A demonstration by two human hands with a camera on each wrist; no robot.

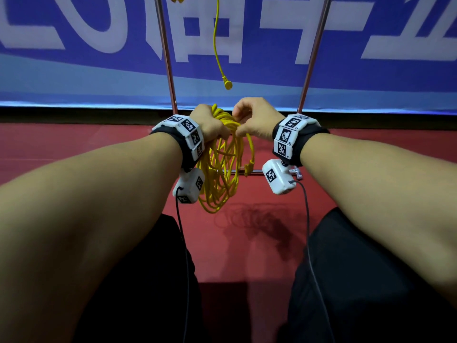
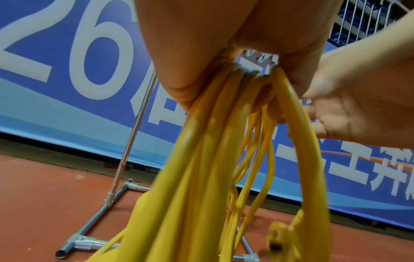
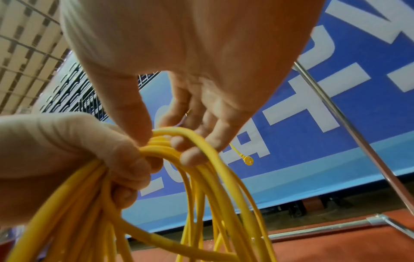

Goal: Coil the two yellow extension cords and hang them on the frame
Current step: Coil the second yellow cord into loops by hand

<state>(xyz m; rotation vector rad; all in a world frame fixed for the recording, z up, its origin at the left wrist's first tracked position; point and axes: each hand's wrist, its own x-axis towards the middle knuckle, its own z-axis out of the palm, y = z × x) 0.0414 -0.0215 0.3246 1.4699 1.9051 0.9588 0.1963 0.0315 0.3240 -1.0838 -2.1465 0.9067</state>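
Fingers (image 3: 134, 170) of left hand (image 1: 210, 125) clench coiled cord (image 1: 222, 169); right hand (image 1: 257, 120) pinches top loop; frame (image 1: 168, 58) top cut off.

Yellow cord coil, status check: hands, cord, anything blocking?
Left hand grips coiled cord at top. Right hand pinches top loop. Second cord hangs from frame, plug dangling. Nothing blocking.

Smooth yellow plastic-sheathed cord (image 1: 223, 154), shiny metal frame (image 1: 166, 53)
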